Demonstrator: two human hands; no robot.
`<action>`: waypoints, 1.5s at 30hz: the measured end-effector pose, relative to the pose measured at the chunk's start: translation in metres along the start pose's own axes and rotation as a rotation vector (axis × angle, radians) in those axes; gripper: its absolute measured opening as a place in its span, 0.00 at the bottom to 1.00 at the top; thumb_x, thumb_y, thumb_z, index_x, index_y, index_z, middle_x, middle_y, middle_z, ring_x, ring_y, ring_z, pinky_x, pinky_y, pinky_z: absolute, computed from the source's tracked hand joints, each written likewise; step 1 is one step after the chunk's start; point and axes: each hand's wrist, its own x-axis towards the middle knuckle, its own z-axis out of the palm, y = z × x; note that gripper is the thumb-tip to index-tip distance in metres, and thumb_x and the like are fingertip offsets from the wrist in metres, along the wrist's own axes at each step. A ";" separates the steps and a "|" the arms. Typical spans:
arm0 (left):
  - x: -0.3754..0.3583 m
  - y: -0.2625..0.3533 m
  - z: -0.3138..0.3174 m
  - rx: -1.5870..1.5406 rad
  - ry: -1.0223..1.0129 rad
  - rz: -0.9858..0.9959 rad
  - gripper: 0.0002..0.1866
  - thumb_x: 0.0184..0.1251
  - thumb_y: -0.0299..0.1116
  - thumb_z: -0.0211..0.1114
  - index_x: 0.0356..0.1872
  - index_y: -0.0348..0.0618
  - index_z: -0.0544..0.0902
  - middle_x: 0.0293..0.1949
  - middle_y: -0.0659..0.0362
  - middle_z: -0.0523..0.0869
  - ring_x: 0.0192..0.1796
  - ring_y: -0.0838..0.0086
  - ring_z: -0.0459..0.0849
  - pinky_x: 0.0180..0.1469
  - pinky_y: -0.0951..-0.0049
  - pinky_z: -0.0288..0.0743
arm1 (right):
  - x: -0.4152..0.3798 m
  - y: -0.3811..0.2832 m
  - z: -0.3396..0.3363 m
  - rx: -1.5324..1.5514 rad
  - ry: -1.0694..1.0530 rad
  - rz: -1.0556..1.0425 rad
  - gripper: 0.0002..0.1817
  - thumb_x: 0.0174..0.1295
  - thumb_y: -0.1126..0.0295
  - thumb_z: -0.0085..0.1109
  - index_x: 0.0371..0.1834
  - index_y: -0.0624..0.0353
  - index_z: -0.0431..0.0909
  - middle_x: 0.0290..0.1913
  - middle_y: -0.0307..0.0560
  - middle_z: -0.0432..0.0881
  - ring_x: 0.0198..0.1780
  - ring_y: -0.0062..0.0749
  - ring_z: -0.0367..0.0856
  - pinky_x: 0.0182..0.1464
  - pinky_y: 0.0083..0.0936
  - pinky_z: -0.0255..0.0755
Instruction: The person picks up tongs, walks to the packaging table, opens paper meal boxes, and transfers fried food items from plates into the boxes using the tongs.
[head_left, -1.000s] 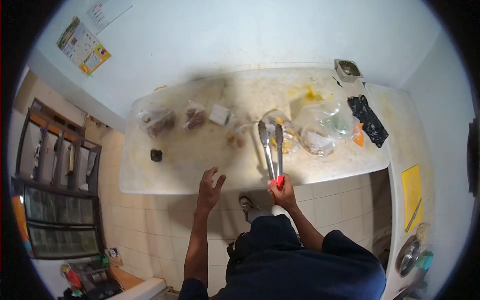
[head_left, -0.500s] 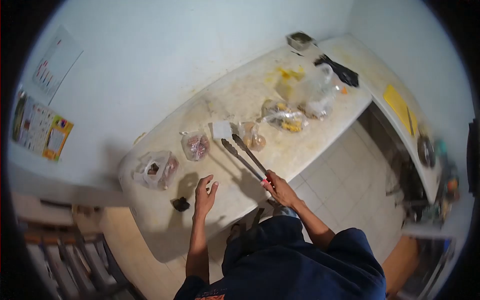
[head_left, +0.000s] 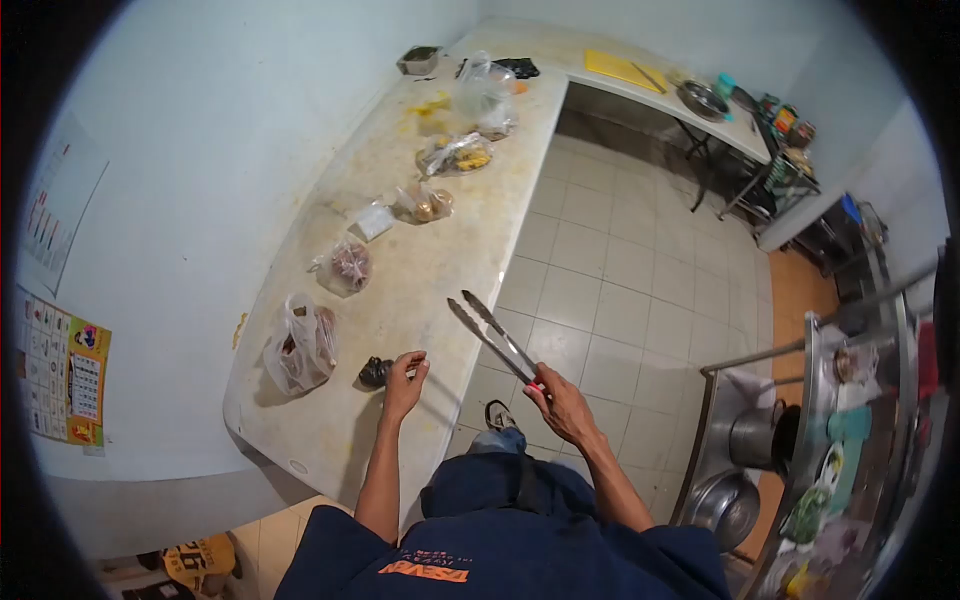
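My right hand [head_left: 563, 403] grips a pair of metal tongs [head_left: 497, 343] with red on the handle. The tongs point up and left, their dark tips apart with nothing between them, across the table's front edge. Over the table my left hand [head_left: 404, 387] is empty, its fingers loosely curled and apart from the thumb. Right beside its fingers lies a small knotted black plastic bag [head_left: 374, 372]. Farther left on the tabletop stands a white plastic bag [head_left: 303, 345] with something dark inside.
Along the white table [head_left: 440, 270] lie a clear bag of reddish food [head_left: 350, 265], a white packet [head_left: 374, 221], a bag of round brown items [head_left: 428, 204] and a bag with yellow contents [head_left: 465, 155]. A yellow cutting board [head_left: 625, 70] lies far back; metal shelving [head_left: 745, 405] stands right.
My view has swung to the right, bringing the floor and shelving into sight. The tongs, still in my right hand, now overlap the table's front edge; my left hand appears nearer the black bag.
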 end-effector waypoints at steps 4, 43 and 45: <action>-0.061 -0.005 0.002 -0.051 -0.038 0.021 0.17 0.74 0.36 0.66 0.58 0.37 0.83 0.54 0.51 0.87 0.56 0.66 0.86 0.53 0.65 0.83 | -0.104 0.013 0.022 -0.069 0.123 0.032 0.26 0.72 0.57 0.62 0.65 0.61 0.68 0.49 0.57 0.83 0.40 0.48 0.86 0.42 0.41 0.80; -0.475 -0.259 -0.591 0.279 -0.297 0.492 0.17 0.75 0.42 0.66 0.50 0.38 0.85 0.50 0.48 0.86 0.53 0.55 0.85 0.55 0.59 0.79 | -0.601 -0.399 0.678 0.320 0.556 0.355 0.20 0.76 0.56 0.56 0.54 0.65 0.74 0.29 0.51 0.81 0.27 0.37 0.83 0.33 0.35 0.77; -0.483 -0.269 -0.606 0.257 -0.278 0.556 0.17 0.74 0.42 0.67 0.50 0.37 0.84 0.50 0.48 0.86 0.53 0.56 0.86 0.53 0.57 0.80 | -0.606 -0.422 0.697 0.380 0.551 0.396 0.21 0.75 0.56 0.57 0.54 0.65 0.74 0.30 0.52 0.80 0.27 0.37 0.83 0.33 0.36 0.77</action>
